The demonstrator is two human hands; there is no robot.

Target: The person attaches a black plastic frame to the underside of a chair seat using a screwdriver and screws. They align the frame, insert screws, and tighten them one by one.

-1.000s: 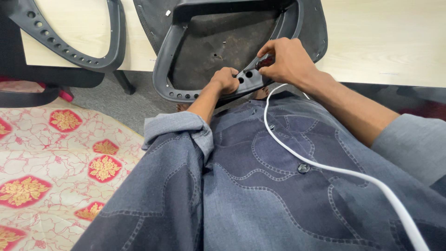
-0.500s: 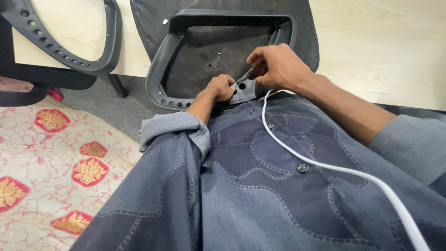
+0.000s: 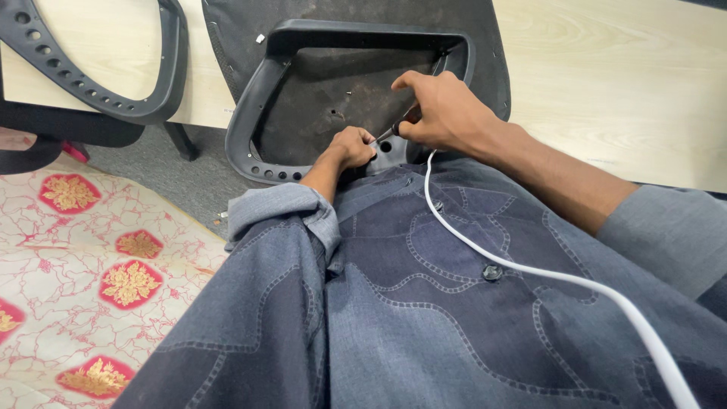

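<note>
**Hands at the chair seat**

Where both hands meet, propped upright against a pale board point(image 3: 621, 83): chair seat point(image 3: 326, 98), underside showing. Left of both, patterned rug point(image 3: 91, 265). Curled right hand point(image 3: 443, 113) gripping a thin tool point(image 3: 388, 133), tip toward the seat's lower rim. Left hand point(image 3: 350, 146), closed, pinching there; contents hidden.

patterned rug point(image 3: 91, 280); white cable point(image 3: 530, 269); second chair frame point(image 3: 98, 83); wooden floor point(image 3: 621, 83)
</note>
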